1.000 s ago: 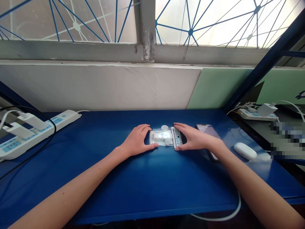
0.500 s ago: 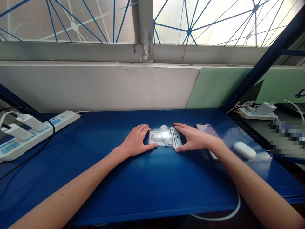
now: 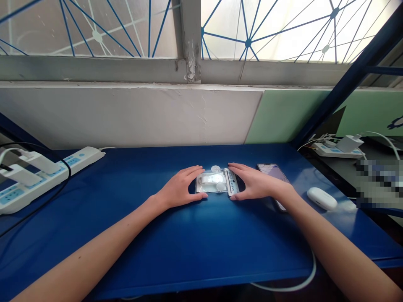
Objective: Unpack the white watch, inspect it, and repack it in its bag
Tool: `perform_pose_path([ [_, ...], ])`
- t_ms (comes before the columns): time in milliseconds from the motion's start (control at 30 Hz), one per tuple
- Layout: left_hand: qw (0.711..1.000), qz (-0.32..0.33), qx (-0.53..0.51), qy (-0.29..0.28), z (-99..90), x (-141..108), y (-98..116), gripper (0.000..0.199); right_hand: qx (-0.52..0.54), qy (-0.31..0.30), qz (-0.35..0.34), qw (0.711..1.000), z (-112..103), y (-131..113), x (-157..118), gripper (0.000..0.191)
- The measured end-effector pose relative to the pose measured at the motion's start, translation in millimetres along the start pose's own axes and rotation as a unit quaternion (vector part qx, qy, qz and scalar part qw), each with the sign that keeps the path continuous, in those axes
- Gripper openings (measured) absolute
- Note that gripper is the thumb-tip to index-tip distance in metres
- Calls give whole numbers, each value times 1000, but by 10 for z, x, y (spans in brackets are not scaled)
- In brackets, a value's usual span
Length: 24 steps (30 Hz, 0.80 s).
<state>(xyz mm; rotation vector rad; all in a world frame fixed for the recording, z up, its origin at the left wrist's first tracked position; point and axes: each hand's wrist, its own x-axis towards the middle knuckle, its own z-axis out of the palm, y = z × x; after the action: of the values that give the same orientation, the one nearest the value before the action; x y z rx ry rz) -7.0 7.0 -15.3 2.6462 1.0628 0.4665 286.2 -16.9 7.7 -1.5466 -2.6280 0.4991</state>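
Observation:
A flat clear plastic packet point(image 3: 211, 188) lies on the blue desk, with a white printed strip point(image 3: 232, 183) along its right end. Pale contents show through the plastic; their kind is hard to make out. A small clear round disc point(image 3: 215, 168) sits at the packet's far edge. My left hand point(image 3: 181, 186) rests around the left end, fingers beyond the far edge and thumb along the near one. Around the right end is my right hand point(image 3: 253, 182), fingers and thumb spread, tips at the strip's far and near corners. Both hands are open.
A phone point(image 3: 267, 168) lies partly under my right wrist, with a white earbud case point(image 3: 322, 198) to its right. On the left stands a white power strip point(image 3: 90, 154) with chargers and a black cable point(image 3: 69, 167). A white cable point(image 3: 292, 288) loops below the desk's front edge.
My left fingers have shifted slightly right along the packet's far edge. The view has moved a little; the packet and my right hand stay nearly in place.

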Motion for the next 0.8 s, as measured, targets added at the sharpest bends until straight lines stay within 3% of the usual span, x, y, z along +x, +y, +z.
perform_pose_path([
  [133,998,25,-9,-48,18,0,-59,76,0,7,-16,1000,28,7,1,108],
  [267,999,25,-5,-47,22,2,-67,73,7,32,-57,998,75,-17,16,105],
  [433,998,29,13,-53,11,-1,-22,66,11,63,-95,993,105,-54,42,89],
  [633,999,32,5,4,14,-29,-22,52,5,128,-153,980,23,-166,56,48],
  [800,993,90,-2,71,16,-47,-15,49,16,195,-167,966,17,-230,42,36],
])
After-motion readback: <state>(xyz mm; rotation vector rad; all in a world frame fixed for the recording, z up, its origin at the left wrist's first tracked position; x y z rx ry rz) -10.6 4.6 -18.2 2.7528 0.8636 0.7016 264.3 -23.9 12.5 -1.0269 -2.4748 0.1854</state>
